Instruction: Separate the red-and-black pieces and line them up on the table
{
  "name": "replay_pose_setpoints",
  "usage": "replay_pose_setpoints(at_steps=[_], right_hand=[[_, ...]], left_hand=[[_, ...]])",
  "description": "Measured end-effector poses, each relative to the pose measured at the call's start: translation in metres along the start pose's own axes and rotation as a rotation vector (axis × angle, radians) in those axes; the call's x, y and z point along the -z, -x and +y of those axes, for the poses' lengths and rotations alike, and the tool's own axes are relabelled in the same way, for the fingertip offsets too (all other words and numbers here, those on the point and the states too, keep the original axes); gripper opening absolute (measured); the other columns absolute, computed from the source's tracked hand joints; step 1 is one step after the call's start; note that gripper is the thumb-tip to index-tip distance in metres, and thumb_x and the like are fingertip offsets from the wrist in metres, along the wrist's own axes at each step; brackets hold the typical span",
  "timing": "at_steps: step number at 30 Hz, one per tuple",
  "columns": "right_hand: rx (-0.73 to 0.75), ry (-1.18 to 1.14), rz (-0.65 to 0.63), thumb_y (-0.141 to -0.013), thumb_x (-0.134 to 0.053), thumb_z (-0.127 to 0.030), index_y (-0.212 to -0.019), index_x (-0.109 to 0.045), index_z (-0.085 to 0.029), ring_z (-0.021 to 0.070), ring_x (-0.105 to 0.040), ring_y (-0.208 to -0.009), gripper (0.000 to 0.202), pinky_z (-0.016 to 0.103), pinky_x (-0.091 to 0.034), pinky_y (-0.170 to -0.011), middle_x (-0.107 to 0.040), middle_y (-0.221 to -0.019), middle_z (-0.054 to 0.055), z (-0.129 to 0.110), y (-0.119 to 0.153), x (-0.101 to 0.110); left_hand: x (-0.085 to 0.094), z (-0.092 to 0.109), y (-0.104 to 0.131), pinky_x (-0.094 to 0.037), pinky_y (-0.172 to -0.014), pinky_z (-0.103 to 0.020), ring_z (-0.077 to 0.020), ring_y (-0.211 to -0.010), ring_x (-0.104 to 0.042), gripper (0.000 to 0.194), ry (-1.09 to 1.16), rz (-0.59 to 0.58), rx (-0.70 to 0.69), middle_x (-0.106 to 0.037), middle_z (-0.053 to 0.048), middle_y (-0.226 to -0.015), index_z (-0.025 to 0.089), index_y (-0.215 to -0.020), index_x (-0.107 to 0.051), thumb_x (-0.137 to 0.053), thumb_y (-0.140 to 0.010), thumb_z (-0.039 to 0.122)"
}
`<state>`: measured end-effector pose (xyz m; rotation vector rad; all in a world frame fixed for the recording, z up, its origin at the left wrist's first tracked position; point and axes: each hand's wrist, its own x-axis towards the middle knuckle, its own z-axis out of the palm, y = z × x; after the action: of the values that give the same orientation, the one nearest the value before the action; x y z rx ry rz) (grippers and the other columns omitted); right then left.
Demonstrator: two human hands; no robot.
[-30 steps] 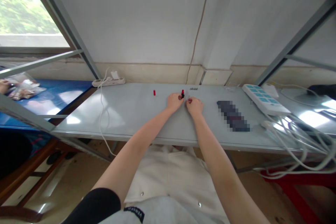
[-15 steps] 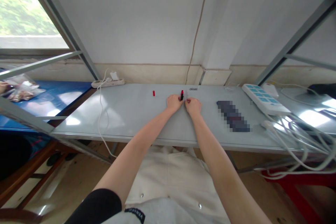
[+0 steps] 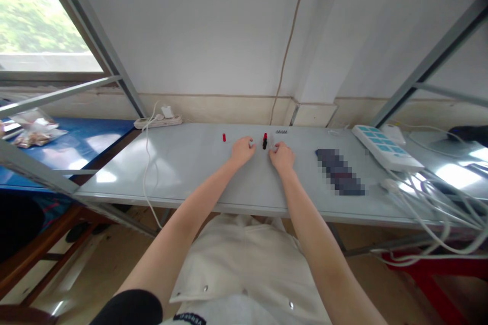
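1. Lying on the blue tabletop (image 3: 95, 134) at the far left are some plastic bags (image 3: 36, 134); their contents are too small to tell.
2. Next comes a white power strip (image 3: 158, 121), placed at the back left corner of the grey tabletop (image 3: 198, 162), with a white plug standing in it.
3. To the right of it, well apart, one small red cylinder (image 3: 224, 137) is on the grey tabletop. It is near the left hand (image 3: 243, 151), but a space separates them.
4. The left hand is low at the tabletop, and its fingers are loosely curved and released. A gap is visible between the thumb and the index finger.
5. Between the two hands is a slim black-and-red piece (image 3: 265, 141). Its red part is farther from the person and its black part is nearer. The left fingers are apart from it, and the right fingers are closer.
6. Just beside this piece, on its right, is a clear item (image 3: 271, 139), which is blurred.
7. The right hand (image 3: 282, 157) has its fingers bent close to the clear item. I cannot tell whether they grasp it or only touch it.
8. Behind the right hand, near the back edge, is a row of small dark pieces (image 3: 281, 131).
9. Farther right, a dark pixelated object (image 3: 340, 172) lies on the grey tabletop, well apart from the right hand.
10. Last, at the right, is a large power strip (image 3: 404, 160), white with blue-green sockets.
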<state>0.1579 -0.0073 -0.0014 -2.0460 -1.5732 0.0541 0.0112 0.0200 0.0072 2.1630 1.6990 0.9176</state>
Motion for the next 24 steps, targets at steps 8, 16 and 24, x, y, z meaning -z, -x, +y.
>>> replay_pose_setpoints(at_steps=[8,16,24], right_hand=[[0.305,-0.247,0.269,-0.081,-0.036,-0.025,-0.088,-0.046,-0.017,0.0175,-0.051,-0.076,0.015,0.029,-0.036,-0.072,-0.055,-0.077,0.007,-0.030,0.013,0.009],[0.613,-0.246,0.285,-0.085,-0.031,-0.024,-0.086,-0.049,-0.017,0.0174,-0.049,-0.075,0.019,0.030,-0.036,-0.073,-0.053,-0.075,0.007,-0.076,0.014,0.004],[0.662,-0.303,0.085,-0.084,-0.034,-0.024,-0.095,-0.050,-0.017,0.0167,-0.052,-0.076,0.021,0.029,-0.039,-0.074,-0.056,-0.076,0.006,-0.070,0.025,-0.028]], left_hand=[[0.031,-0.041,0.012,-0.040,-0.075,-0.029,-0.0186,-0.083,-0.058,0.037,0.048,0.259,0.200,-0.062,-0.009,-0.084,0.016,-0.117,-0.047,-0.045,-0.080,0.025],[0.037,-0.059,0.007,-0.041,-0.073,-0.029,-0.0199,-0.080,-0.059,0.044,0.018,0.324,0.264,-0.063,-0.009,-0.079,0.018,-0.124,-0.042,-0.042,-0.083,0.034],[0.034,-0.060,0.009,-0.041,-0.075,-0.029,-0.0203,-0.087,-0.058,0.039,-0.056,0.259,0.179,-0.059,-0.013,-0.100,0.021,-0.122,-0.048,-0.033,-0.087,0.032]])
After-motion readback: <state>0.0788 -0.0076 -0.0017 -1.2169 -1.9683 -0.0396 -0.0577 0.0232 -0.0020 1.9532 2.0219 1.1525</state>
